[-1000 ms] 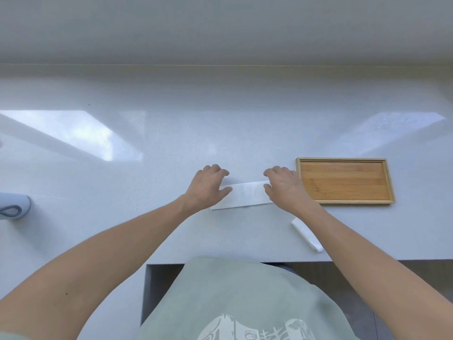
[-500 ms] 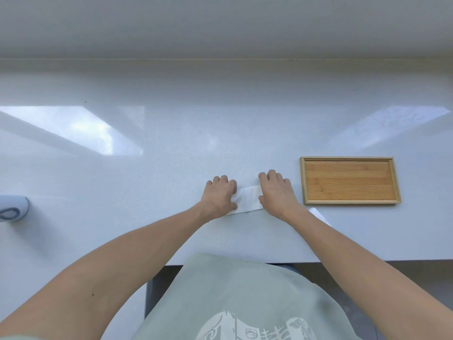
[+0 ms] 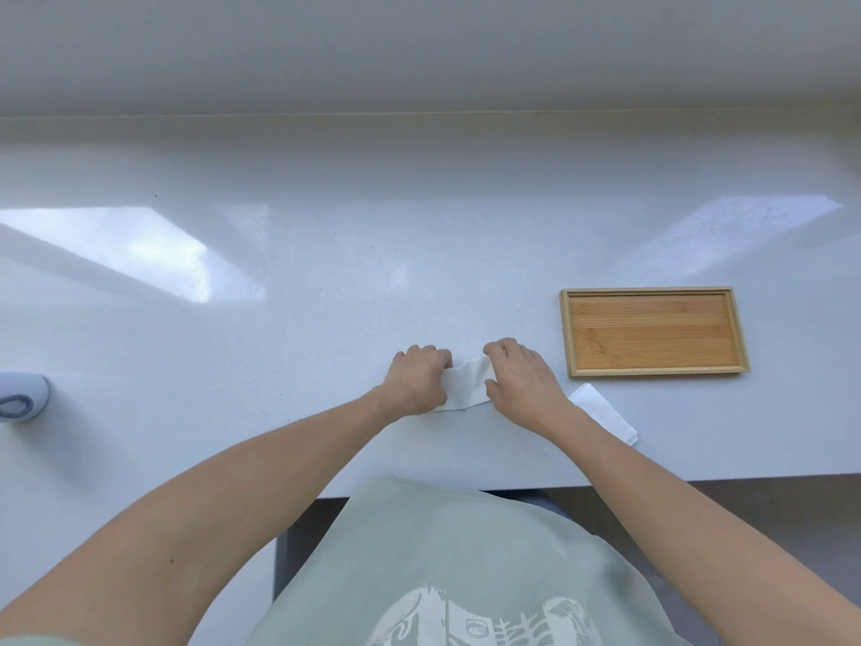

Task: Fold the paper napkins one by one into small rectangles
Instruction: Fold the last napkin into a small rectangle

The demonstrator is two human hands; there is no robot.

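A person stands at a white shiny surface (image 3: 326, 319) and looks down at two bare arms. Both hands are on one white napkin (image 3: 466, 382) that lies near the front edge of the surface, right in the middle of the view.

The left hand (image 3: 417, 382) covers the left end of the napkin. Its fingers are curled under, and the knuckles point up. It seems to hold the paper, but the fingertips are hidden, so the grip cannot be told for sure.

The right hand (image 3: 522, 380) is on the right end of the napkin. Its fingers are bent and close together, and the thumb sits at the near edge of the paper. The far right corner of the napkin is lifted a little off the surface, just by the fingers.

Only a short strip of napkin shows between the two hands.

A second napkin (image 3: 605, 414), already folded into a long thin shape, lies on the surface just to the right of the right wrist. It is tilted.

A wooden tray (image 3: 566, 333) sits beyond it, to the right of the hands. Nothing lies in it.

A grey and white thing (image 3: 21, 396) peeks in at the far left edge. The person wears a pale green shirt (image 3: 442, 552) with a white print.
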